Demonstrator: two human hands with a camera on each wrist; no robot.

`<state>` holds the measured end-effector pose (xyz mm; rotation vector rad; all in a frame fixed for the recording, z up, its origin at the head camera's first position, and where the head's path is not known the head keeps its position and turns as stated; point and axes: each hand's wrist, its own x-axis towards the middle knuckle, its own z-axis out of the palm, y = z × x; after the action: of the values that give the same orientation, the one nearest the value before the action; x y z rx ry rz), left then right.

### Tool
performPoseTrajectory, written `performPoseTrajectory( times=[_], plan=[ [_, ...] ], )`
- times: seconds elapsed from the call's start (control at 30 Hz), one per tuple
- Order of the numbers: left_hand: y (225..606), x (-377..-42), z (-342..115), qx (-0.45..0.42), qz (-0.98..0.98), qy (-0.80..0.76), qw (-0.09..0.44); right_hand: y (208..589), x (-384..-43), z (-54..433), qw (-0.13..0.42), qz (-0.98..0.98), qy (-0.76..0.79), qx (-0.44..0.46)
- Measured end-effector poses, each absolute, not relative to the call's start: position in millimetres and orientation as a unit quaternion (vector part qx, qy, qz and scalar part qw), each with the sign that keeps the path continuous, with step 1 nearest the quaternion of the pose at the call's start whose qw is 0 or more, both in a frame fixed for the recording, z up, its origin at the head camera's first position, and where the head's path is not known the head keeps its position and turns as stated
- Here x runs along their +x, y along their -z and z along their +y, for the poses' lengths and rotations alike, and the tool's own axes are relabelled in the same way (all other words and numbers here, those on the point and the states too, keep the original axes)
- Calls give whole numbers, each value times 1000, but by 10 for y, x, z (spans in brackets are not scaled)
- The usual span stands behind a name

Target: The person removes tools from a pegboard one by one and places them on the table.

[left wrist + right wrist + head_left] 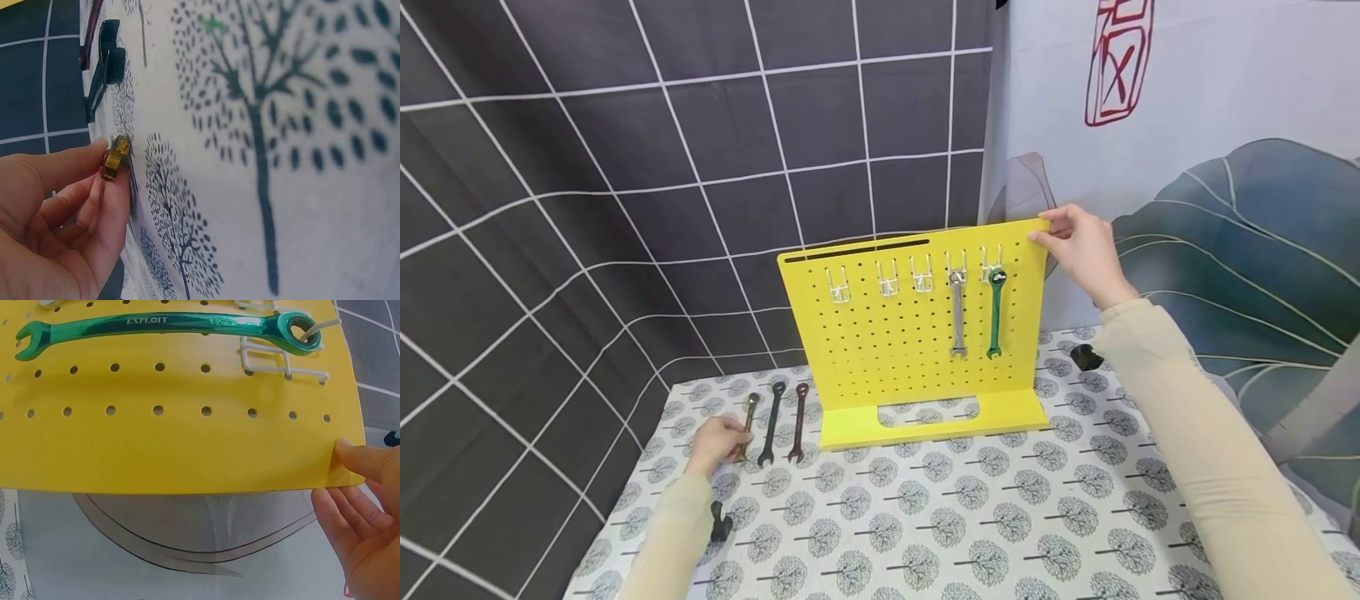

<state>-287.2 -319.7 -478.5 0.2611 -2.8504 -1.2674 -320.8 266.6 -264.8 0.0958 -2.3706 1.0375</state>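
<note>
My left hand (718,443) pinches a gold combination wrench (750,414) between thumb and fingers at the table's left side. In the left wrist view the wrench's gold end (115,157) shows at the fingertips. Two more wrenches lie just right of it, a dark green-black one (772,423) and a dark reddish one (800,422). My right hand (1088,254) grips the upper right corner of a yellow pegboard (887,350), thumb on the front face. From the board's white hooks hang a silver wrench (957,317) and a green wrench (996,317), the latter close up in the right wrist view.
Three more white wire hooks (887,280) on the board carry nothing. The board's yellow foot (850,429) stands on a tree-print tablecloth (947,525). Behind are a dark grid curtain (715,208) and a pale printed cloth (1060,83).
</note>
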Motion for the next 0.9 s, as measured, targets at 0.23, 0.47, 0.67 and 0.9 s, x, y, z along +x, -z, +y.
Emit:
performPoseTrajectory(
  times=[0.23,0.47,0.67,0.9],
  plan=[
    [4819,-2844,-3216,105,-910,400,9,2644,-3219,2654,270,-882,-383,35],
    [4776,-2841,-3193,115,-907,404,4,2632,-3220,2660,265,-884,-384,26],
    [4779,-2828,-3209,101,-902,420,3,2635,-3225,2673,268,-884,-383,24],
    [4742,-2802,-3183,93,-916,389,30,2642,-3243,2669,267,-884,-383,26]
  ],
)
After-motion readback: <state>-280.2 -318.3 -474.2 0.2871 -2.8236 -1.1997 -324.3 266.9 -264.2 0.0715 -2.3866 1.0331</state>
